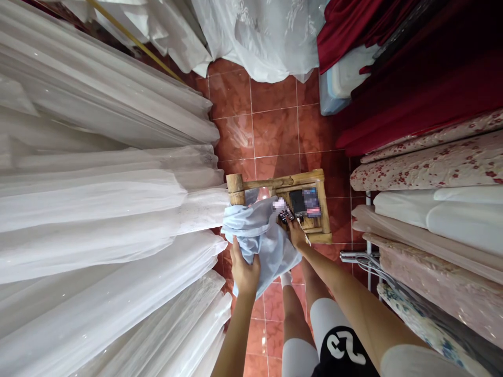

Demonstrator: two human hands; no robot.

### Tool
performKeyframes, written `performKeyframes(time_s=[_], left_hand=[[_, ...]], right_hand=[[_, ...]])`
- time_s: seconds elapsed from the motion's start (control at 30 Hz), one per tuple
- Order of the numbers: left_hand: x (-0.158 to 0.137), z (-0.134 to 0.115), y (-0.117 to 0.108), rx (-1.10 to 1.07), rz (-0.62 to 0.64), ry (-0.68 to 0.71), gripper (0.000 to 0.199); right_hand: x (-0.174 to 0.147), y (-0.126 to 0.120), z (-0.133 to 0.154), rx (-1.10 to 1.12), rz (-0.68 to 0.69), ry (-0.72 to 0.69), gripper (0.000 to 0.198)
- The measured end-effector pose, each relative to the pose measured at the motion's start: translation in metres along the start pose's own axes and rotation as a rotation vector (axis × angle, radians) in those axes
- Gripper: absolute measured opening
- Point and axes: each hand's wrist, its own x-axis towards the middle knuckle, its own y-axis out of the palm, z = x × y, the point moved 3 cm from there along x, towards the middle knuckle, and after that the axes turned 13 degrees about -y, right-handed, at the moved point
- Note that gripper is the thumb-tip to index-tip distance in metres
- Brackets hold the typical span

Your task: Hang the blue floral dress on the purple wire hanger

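Note:
A light blue cloth [271,246] is draped over the post of a low bamboo chair [326,209] and hangs down in folds. My left hand [245,269] is at its near left side, with cloth between thumb and fingers. On the slatted seat, my right hand [297,235] has its fingertips at the edge of a dark phone-like device [286,215], whose details are blurred. A thin white cord [306,238] runs beside that hand. Farther along the seat lie a black flat item [297,200] and a pixelated dark packet [312,202].
White sheer gowns [118,183] hang close along the left. Floral fabrics [432,162] and dark red cloth [408,104] line the right, near a metal rack [369,262]. A lidded plastic bin [338,84] stands at the back right on red floor tiles [275,125].

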Motion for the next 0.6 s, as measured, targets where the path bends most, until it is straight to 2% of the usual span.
performKeyframes(time_s=[0.33,0.6], left_hand=[[-0.001,0.001,0.001,0.025,-0.024,0.015,0.086],[-0.002,-0.006,-0.002,0.009,-0.033,0.03,0.084]], right_hand=[[-0.006,-0.005,-0.005,-0.014,0.04,-0.078,0.076],[-0.049,-0.025,-0.023,0.035,0.071,-0.124,0.088]])
